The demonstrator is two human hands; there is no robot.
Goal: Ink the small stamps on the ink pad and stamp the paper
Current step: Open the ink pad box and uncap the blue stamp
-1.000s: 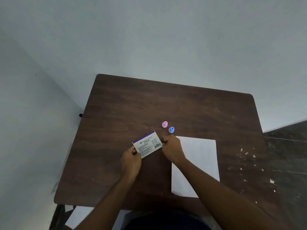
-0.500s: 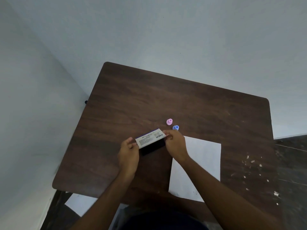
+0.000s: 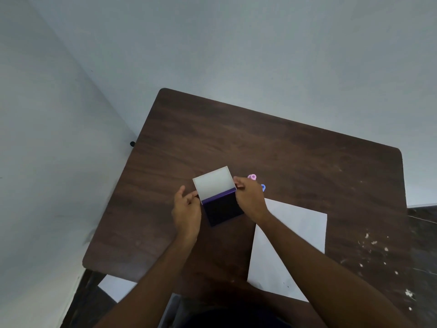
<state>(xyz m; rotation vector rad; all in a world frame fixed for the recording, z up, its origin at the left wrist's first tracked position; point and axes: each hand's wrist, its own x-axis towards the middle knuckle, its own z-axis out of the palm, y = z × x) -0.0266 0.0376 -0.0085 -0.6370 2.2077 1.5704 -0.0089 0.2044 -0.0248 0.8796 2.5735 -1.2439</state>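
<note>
Ink pad [image 3: 223, 210]: it lies open on the dark wooden table [image 3: 295, 157], a little left of the frame's centre. Its inked bed is near black with a violet strip along the hinge edge.

Lid [image 3: 214, 183]: swung up and back toward the upper part of the frame, so its pale inner face looks at me. It stays joined to the pad along the violet edge.

My left hand [image 3: 186, 209]: at the left side of the pad. My thumb and forefinger are pinched together at the lid's lower left corner, the other fingers curled loosely beneath.

My right hand [image 3: 249, 200]: at the right side of the pad. My fingertips are closed on the lid's right edge near the hinge, and the rest of the hand covers the pad's right rim.

Pink stamp [image 3: 252, 177]: a small round piece standing on the table just beyond my right knuckles, toward the upper right of the pad.

Blue stamp [image 3: 263, 187]: just lower right of the pink one, half hidden behind my right hand. I think it stands upright, though too little shows to be sure.

Paper [image 3: 298, 223]: a white sheet lying flat on the table at lower right of the pad, set at an angle. My right forearm crosses over its left part. I can see a few tiny dark specks near its lower edge.

Table marks [image 3: 376, 247]: pale flecks scattered along the right side of the tabletop.

Walls [image 3: 236, 43]: plain grey-blue, filling the upper half of the frame.
</note>
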